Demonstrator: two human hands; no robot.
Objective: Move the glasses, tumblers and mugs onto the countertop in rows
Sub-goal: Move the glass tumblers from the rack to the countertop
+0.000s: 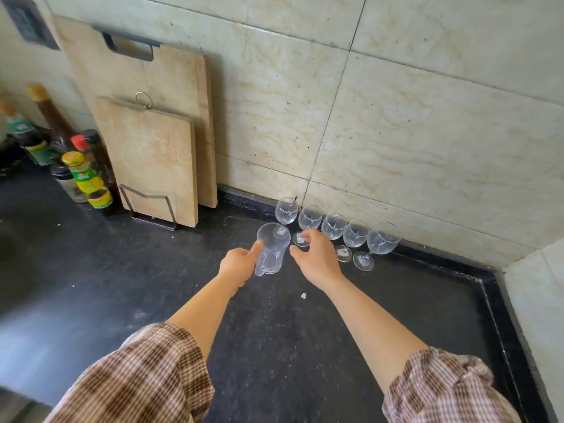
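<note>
While our left hand [238, 264] grips the mug [272, 248] by its handle just before the wine glasses [332, 227], our right hand [314, 257] hovers open, perhaps brushing one foot; a careless nudge could topple the row on the counter [274, 346].

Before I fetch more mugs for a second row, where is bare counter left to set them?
The dark countertop is bare in front of the five wine glasses, out to its raised right edge. It is also open left of the glass mug in the left hand. It is crowded at the wall, and by the bottles and cutting boards.
</note>
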